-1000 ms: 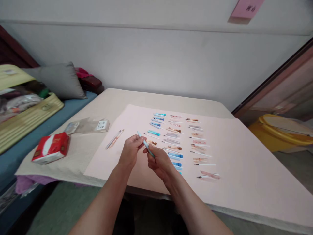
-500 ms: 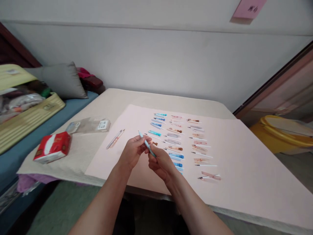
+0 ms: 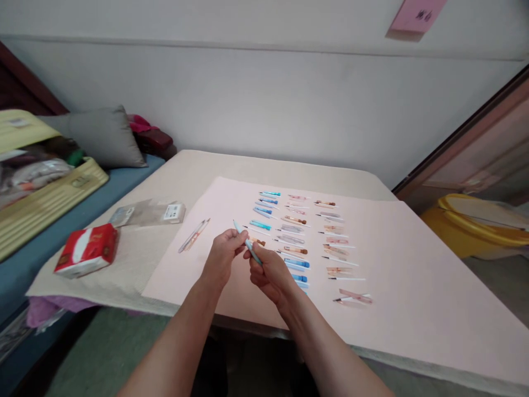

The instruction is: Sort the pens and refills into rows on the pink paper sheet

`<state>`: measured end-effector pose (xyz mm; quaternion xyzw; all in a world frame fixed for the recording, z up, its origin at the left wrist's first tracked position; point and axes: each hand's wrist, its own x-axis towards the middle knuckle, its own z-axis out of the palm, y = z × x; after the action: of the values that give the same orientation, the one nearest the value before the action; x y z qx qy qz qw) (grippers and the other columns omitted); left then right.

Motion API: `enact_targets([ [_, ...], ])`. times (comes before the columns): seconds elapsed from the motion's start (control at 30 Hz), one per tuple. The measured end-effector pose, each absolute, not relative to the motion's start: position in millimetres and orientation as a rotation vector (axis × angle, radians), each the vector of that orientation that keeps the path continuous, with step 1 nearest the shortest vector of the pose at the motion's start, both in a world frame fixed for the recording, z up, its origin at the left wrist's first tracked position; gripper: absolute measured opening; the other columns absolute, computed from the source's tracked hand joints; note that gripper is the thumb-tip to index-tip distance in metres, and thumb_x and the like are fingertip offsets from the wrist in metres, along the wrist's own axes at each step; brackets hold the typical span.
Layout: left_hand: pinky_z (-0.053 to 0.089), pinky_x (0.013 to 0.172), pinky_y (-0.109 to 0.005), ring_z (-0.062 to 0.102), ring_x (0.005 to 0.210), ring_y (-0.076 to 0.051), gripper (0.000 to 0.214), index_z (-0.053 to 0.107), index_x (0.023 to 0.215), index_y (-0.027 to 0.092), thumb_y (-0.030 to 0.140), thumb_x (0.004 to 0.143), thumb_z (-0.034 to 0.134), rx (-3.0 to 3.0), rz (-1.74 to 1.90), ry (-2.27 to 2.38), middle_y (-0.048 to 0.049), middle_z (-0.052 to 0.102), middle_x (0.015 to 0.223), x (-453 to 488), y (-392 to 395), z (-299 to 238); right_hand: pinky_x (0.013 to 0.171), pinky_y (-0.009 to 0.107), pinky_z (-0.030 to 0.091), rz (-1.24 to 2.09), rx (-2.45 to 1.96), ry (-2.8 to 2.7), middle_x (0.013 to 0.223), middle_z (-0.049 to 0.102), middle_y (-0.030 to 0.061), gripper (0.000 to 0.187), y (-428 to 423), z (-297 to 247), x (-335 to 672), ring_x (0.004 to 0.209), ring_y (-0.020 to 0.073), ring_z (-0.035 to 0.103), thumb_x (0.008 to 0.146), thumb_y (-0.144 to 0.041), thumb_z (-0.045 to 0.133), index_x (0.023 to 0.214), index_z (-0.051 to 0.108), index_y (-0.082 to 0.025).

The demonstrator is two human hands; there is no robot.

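Note:
Both my hands meet over the near part of a pink paper sheet [image 3: 392, 264] on the table. My left hand [image 3: 221, 256] pinches the upper part of a thin light-blue pen [image 3: 247, 242]. My right hand [image 3: 270, 273] is closed round the pen's lower end. The pen slants up to the left, its tip pointing away from me. Beyond my hands lie several pen parts [image 3: 297, 237] in three rows: blue caps, clear barrels, brown pieces and white refills. A single whole pen [image 3: 194, 235] lies apart on the sheet's left side.
A red tissue pack [image 3: 86, 250] and a clear plastic package [image 3: 149, 212] lie on the beige table cover [image 3: 194, 165] to the left. A grey cushion [image 3: 97, 135] and a yellow basket [image 3: 45, 193] sit further left. A yellow tub [image 3: 475, 223] stands at right.
Hardly anything differs: both hands stay closed on the light-blue pen at the same spot, with only slight shifts of the fingers and the view.

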<state>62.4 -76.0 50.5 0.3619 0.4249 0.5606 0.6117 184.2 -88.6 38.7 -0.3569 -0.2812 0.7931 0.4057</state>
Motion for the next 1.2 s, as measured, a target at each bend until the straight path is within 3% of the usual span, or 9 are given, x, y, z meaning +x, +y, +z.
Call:
enact_targets([
  [0.07,0.042,0.067,-0.028,0.049,0.053,-0.009,0.020,0.060,0.066,0.013,0.031,0.073,0.065,0.866,1.310,1.001,-0.0010,0.057,0.061,62.1,-75.9,50.7,0.033,0.017,0.011,2.003,-0.901,-0.705,0.036,0.028,-0.0101,0.036,-89.0,38.8,183.9,0.032,0.0029,0.012,0.083,-0.049,0.048,0.071,0.054,-0.016],
  [0.27,0.041,0.062,-0.029,0.050,0.054,-0.010,0.021,0.064,0.081,0.012,0.032,0.074,0.062,0.825,1.196,0.855,-0.0058,0.062,0.072,61.4,-75.3,53.9,0.033,0.017,0.010,2.016,-0.910,-0.700,0.035,0.028,-0.0104,0.035,-87.9,39.8,185.7,0.032,0.0026,0.012,0.082,-0.049,0.050,0.071,0.054,-0.016],
  [0.47,0.042,0.067,-0.029,0.049,0.055,-0.010,0.021,0.061,0.065,0.013,0.033,0.071,0.065,0.888,1.311,1.019,-0.0014,0.057,0.061,63.5,-76.9,52.6,0.033,0.018,0.010,1.985,-0.903,-0.716,0.036,0.028,-0.0103,0.035,-88.2,38.7,184.3,0.032,0.0030,0.012,0.082,-0.049,0.049,0.071,0.054,-0.016],
  [0.67,0.041,0.062,-0.029,0.049,0.055,-0.011,0.023,0.066,0.082,0.011,0.032,0.074,0.061,0.828,1.205,0.855,-0.0053,0.060,0.069,62.7,-75.6,54.9,0.034,0.018,0.010,1.977,-0.921,-0.725,0.036,0.027,-0.0102,0.037,-87.3,37.2,185.4,0.033,0.0026,0.012,0.082,-0.050,0.050,0.070,0.054,-0.015],
  [0.87,0.042,0.065,-0.029,0.050,0.057,-0.011,0.022,0.062,0.070,0.012,0.034,0.074,0.062,0.877,1.270,0.989,-0.0033,0.058,0.064,63.2,-77.5,52.0,0.034,0.018,0.009,1.911,-0.934,-0.760,0.036,0.028,-0.0102,0.035,-88.6,39.5,183.2,0.033,0.0028,0.011,0.082,-0.048,0.050,0.070,0.053,-0.016],
  [1.07,0.041,0.063,-0.029,0.050,0.056,-0.011,0.023,0.066,0.082,0.011,0.032,0.074,0.061,0.827,1.216,0.868,-0.0056,0.061,0.069,61.6,-76.1,53.0,0.034,0.018,0.011,1.938,-0.956,-0.764,0.036,0.029,-0.0101,0.037,-86.8,38.6,185.3,0.033,0.0027,0.013,0.080,-0.051,0.052,0.069,0.054,-0.015],
  [1.2,0.042,0.066,-0.029,0.050,0.057,-0.011,0.021,0.065,0.075,0.013,0.034,0.074,0.061,0.866,1.232,0.960,-0.0045,0.061,0.069,63.4,-78.8,54.5,0.034,0.018,0.010,1.882,-0.981,-0.792,0.035,0.029,-0.0100,0.036,-86.3,39.4,183.9,0.033,0.0028,0.012,0.080,-0.050,0.052,0.068,0.053,-0.015],
])
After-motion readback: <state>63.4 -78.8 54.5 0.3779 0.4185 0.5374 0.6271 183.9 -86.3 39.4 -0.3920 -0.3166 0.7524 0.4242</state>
